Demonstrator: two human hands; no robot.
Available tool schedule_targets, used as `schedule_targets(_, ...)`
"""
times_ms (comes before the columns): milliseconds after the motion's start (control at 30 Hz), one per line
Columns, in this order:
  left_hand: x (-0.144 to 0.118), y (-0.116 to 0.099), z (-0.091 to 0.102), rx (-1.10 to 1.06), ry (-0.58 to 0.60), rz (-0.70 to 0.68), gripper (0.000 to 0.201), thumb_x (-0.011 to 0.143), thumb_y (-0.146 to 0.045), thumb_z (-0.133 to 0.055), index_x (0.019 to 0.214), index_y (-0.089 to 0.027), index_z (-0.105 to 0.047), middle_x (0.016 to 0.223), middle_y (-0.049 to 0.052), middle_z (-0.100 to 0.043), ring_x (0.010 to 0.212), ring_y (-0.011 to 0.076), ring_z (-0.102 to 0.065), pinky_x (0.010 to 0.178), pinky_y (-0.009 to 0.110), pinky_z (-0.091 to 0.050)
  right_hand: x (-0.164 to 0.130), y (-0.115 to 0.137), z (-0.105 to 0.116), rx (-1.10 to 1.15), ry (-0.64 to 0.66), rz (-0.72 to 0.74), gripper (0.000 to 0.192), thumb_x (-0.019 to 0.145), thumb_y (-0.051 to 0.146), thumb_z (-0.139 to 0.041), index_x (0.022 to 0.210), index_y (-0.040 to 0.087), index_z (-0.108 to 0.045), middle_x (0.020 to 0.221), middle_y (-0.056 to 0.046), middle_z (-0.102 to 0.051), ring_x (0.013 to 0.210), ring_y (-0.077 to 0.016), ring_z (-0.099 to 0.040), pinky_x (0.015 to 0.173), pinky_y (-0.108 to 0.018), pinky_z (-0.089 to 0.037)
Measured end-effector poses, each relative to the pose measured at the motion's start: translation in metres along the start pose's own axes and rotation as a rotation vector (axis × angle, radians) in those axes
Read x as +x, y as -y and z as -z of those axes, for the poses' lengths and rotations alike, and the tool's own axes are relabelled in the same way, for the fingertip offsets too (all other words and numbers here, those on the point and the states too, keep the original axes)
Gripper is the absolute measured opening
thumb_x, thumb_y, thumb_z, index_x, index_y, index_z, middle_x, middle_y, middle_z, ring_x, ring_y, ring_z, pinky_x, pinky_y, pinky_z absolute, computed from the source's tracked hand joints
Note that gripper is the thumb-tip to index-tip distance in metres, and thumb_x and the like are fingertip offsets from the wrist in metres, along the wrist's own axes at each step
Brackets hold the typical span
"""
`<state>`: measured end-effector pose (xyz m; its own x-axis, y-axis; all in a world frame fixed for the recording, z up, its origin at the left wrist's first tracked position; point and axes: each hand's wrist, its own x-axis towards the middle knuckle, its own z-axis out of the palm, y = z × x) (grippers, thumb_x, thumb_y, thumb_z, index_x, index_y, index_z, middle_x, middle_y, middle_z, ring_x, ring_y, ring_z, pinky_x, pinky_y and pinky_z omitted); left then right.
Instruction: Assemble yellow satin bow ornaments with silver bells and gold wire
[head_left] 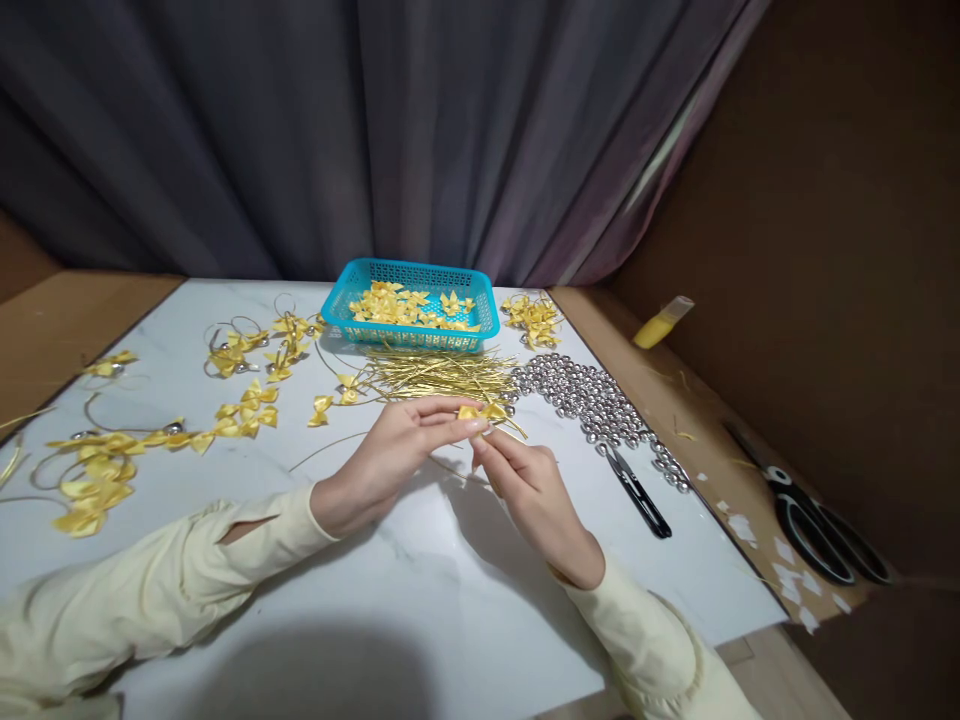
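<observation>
Pinching 1 yellow bow point(480, 411) between left hand point(394, 455) and right hand point(529, 490).

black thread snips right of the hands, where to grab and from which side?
Take the black snips by the rear handle end, the lower-right tip, coming from above and the right. They lie flat on the white table, with the narrow blade end pointing up-left toward the silver beads. The right hand is nearest; that approach probably avoids the beads.
</observation>
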<state>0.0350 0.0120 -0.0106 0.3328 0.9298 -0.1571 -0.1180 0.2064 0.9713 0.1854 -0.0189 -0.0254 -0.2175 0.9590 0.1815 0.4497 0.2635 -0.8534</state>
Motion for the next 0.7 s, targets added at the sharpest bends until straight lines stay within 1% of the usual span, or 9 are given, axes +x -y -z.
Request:
schedule_targets(167,0.001,-0.004,0.001,0.025,-0.027,-0.007,0.027,0.068,-0.028,-0.072,0.093,-0.018,-0.068,0.088,0.004,-0.070,0.082,0.0174,-0.061,0.073,0.027,-0.046,0.002,-0.002,0.000,-0.049,-0.026,0.030,0.029,0.091,0.030,-0.041,0.073,0.016,-0.058,0.054,0.004,-0.045,0.047,-0.0079,-0.037,0.047,-0.020,-0.030)
schedule_targets(233,0.001,-0.005,0.001,0.021,-0.019,-0.018,0.027,0.068,-0.028,-0.072,0.093,-0.018,-0.068,0.085,0.004,-0.070,0.079,0.0167,-0.062,0.071,0.026,-0.046,0.002,-0.003,0.000,-0.060,-0.020,0.041,0.029,0.090,0.031,-0.043,0.069,0.016,-0.056,0.053,0.004,-0.042,0.047,-0.0077,-0.035,0.047,-0.020,-0.029)
schedule_targets(333,0.003,-0.006,0.002,0.025,-0.029,-0.033,0.026,0.067,-0.028,-0.073,0.091,-0.018,-0.068,0.087,0.003,-0.070,0.081,0.0165,-0.062,0.071,0.025,-0.047,0.002,-0.005,0.001,-0.065,0.004,0.061,0.032,0.088,0.031,-0.046,0.060,0.017,-0.047,0.050,0.006,-0.032,0.047,-0.0073,-0.028,0.045,-0.020,-0.024)
schedule_targets(433,0.004,-0.008,0.002,0.058,-0.069,-0.032,0.027,0.066,-0.027,-0.073,0.090,-0.017,-0.068,0.090,0.005,-0.070,0.084,0.0180,-0.062,0.072,0.026,-0.047,0.001,-0.005,0.002,-0.076,0.035,0.073,0.031,0.089,0.030,-0.043,0.062,0.017,-0.046,0.051,0.006,-0.029,0.047,-0.0074,-0.025,0.046,-0.021,-0.023)
schedule_targets(567,0.004,-0.012,0.002,0.076,-0.064,-0.023,0.024,0.066,-0.026,-0.072,0.088,-0.017,-0.069,0.092,0.005,-0.070,0.087,0.0191,-0.062,0.074,0.027,-0.046,0.000,-0.005,0.004,-0.099,0.015,0.058,0.029,0.090,0.033,-0.042,0.069,0.016,-0.054,0.052,0.005,-0.034,0.048,-0.0082,-0.029,0.047,-0.021,-0.026)
schedule_targets(633,0.003,-0.014,0.002,0.078,-0.056,-0.005,0.023,0.066,-0.025,-0.072,0.087,-0.017,-0.069,0.094,0.006,-0.069,0.088,0.0191,-0.061,0.075,0.027,-0.046,0.000,-0.005,0.004,-0.094,0.005,0.074,0.028,0.089,0.033,-0.043,0.070,0.016,-0.056,0.054,0.004,-0.039,0.049,-0.0087,-0.031,0.048,-0.021,-0.028)
schedule_targets(700,0.002,-0.014,0.002,0.080,-0.045,0.004,0.021,0.066,-0.025,-0.072,0.085,-0.016,-0.070,0.094,0.006,-0.069,0.087,0.0185,-0.061,0.074,0.026,-0.046,0.000,-0.005,0.004,-0.094,0.003,0.096,0.028,0.089,0.033,-0.043,0.069,0.016,-0.055,0.055,0.003,-0.041,0.050,-0.0091,-0.032,0.048,-0.021,-0.029)
